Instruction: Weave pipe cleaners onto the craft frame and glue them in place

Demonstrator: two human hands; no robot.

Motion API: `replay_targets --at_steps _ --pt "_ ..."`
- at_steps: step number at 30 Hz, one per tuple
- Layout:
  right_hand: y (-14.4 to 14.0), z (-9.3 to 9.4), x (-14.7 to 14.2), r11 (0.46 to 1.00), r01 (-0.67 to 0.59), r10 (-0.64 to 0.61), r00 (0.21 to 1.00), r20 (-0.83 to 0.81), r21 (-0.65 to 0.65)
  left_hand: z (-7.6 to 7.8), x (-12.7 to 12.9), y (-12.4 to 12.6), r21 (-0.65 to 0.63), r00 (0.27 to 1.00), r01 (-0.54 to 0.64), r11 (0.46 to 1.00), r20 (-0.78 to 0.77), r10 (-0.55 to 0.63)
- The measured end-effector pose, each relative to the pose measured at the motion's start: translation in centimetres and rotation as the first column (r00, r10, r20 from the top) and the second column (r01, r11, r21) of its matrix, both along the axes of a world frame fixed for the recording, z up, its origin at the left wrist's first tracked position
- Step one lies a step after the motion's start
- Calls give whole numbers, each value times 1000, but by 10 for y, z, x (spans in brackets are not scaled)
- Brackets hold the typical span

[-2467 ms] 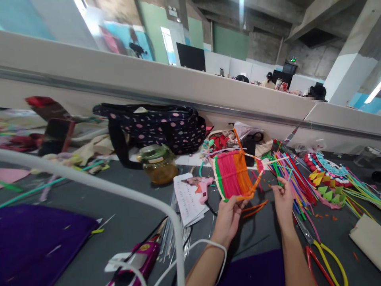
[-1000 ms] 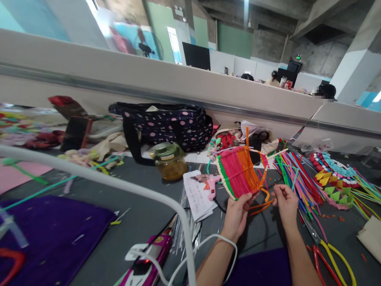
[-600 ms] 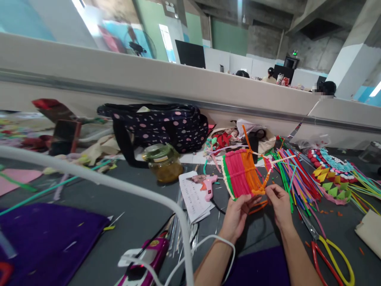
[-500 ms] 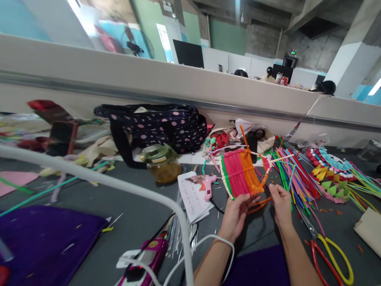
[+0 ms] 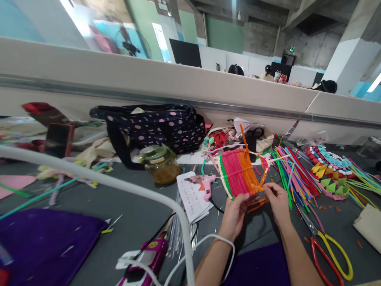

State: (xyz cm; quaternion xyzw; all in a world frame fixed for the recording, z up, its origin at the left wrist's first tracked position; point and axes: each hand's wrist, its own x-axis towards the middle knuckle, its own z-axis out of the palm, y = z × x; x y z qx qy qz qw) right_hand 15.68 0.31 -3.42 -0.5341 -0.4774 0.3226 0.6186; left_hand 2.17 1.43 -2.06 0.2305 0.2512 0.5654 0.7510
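My left hand (image 5: pixel 235 212) grips the lower edge of a woven pipe-cleaner piece (image 5: pixel 235 172), with thumb on top and fingers beneath. Its bands run green, pink and orange inside a pale twisted border, and an open frame juts out at the right. At that piece's lower right corner my right hand (image 5: pixel 276 198) pinches an orange pipe cleaner (image 5: pixel 258 204), whose loose length loops below. Both hands are closed. The exact spot between the right fingertips is partly hidden.
A pink glue gun (image 5: pixel 207 186) lies on printed paper left of the piece. Colourful pipe cleaners (image 5: pixel 297 174) spread to the right, above large scissors (image 5: pixel 330 246). A white tube (image 5: pixel 143 194) arcs across the front left. Behind stand a glass jar (image 5: pixel 160 167) and a dotted bag (image 5: pixel 160 127).
My right hand has moved left and up to the corner of the woven piece, where its fingers now meet the orange strand. My left hand keeps its hold.
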Motion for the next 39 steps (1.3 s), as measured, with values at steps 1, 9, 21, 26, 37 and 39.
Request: replay_targets --at_steps 1,9,21,26,37,39 --pt "0 0 0 1000 -13 12 999 -46 -12 0 0 0 -2 1000 6 1000 -5 -6" --pt "0 3 -5 995 -97 88 962 -257 -21 2 -2 0 -35 998 51 998 -27 -52" --pt "-4 6 -6 1000 -20 21 999 -31 23 6 0 -4 0 994 -21 1000 -104 21" --pt "-4 6 -7 999 10 -11 999 46 32 4 1 -3 -17 988 -78 997 -137 75" --pt "-2 5 13 997 74 -74 938 339 13 -1 -2 4 -1 997 -45 999 -68 45" --pt "-7 7 23 994 112 -103 900 423 4 -3 -4 8 -31 998 -33 999 -50 31"
